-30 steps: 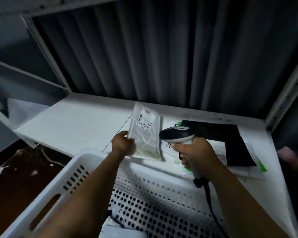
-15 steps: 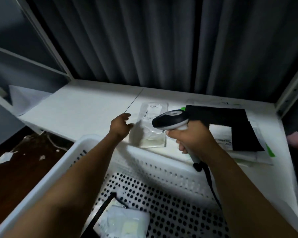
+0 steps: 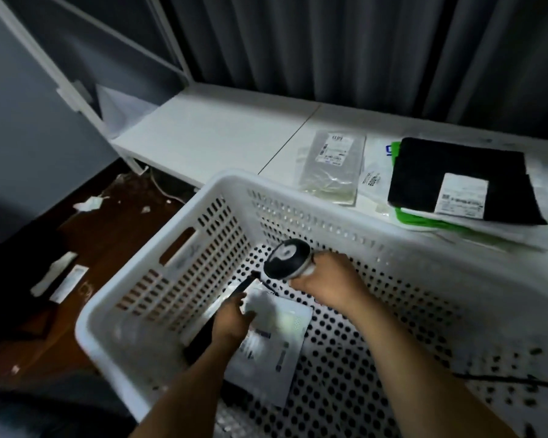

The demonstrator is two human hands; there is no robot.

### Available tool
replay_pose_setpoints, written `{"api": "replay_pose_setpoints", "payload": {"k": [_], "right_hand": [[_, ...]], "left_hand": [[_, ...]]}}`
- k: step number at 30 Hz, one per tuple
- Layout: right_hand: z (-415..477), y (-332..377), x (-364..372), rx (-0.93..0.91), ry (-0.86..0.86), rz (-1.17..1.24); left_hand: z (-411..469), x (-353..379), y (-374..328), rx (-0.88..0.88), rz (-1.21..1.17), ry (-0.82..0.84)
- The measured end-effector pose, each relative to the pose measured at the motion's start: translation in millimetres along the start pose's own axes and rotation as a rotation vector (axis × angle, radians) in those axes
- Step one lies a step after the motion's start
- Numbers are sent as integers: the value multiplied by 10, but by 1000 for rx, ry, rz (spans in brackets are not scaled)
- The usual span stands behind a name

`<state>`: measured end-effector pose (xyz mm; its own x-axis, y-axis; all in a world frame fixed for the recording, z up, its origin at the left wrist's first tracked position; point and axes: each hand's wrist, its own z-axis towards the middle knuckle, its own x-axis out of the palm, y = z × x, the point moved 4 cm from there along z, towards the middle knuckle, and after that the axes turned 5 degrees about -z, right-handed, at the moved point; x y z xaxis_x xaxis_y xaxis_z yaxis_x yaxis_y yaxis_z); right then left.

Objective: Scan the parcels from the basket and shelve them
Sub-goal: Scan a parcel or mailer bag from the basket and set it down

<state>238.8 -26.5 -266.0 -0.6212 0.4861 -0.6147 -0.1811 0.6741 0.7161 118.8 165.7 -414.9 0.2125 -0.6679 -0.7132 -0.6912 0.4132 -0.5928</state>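
A white perforated basket (image 3: 159, 257) fills the lower half of the view. Inside it lies a white parcel (image 3: 276, 339) with printed labels, over a black flat item (image 3: 203, 336). My left hand (image 3: 231, 320) is down in the basket, fingers on the parcel's left edge; whether it grips is unclear. My right hand (image 3: 326, 279) holds a black-and-white barcode scanner (image 3: 287, 259) above the basket floor, head pointing left. On the white shelf (image 3: 209, 134) lies a clear labelled bag (image 3: 332, 165), beside a black parcel (image 3: 462, 178) stacked on white and green mailers.
Grey curtains hang behind the shelf. A white shelf frame (image 3: 76, 90) rises at the left. Brown floor (image 3: 102, 235) at the lower left is scattered with paper scraps. The scanner cable (image 3: 503, 379) crosses the basket at the right.
My left hand left the clear bag flat on the shelf and dropped into the basket onto the white parcel. My right hand brought the scanner down into the basket. The view tilted downward.
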Motion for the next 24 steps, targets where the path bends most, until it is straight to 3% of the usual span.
{"api": "replay_pose_setpoints", "payload": {"k": [5,12,18,24], "right_hand": [[82,-425,370,107,26,-47],[299,-692,520,199,39,-7],[329,-704,556,212,51,64],[166,-399,385,142,73,202]], "left_hand": [[123,223,444,-200,98,16],[123,540,712,-332,211,-7],[133,450,645,-292,24,-7],[47,0,173,-99,-162,4]]}}
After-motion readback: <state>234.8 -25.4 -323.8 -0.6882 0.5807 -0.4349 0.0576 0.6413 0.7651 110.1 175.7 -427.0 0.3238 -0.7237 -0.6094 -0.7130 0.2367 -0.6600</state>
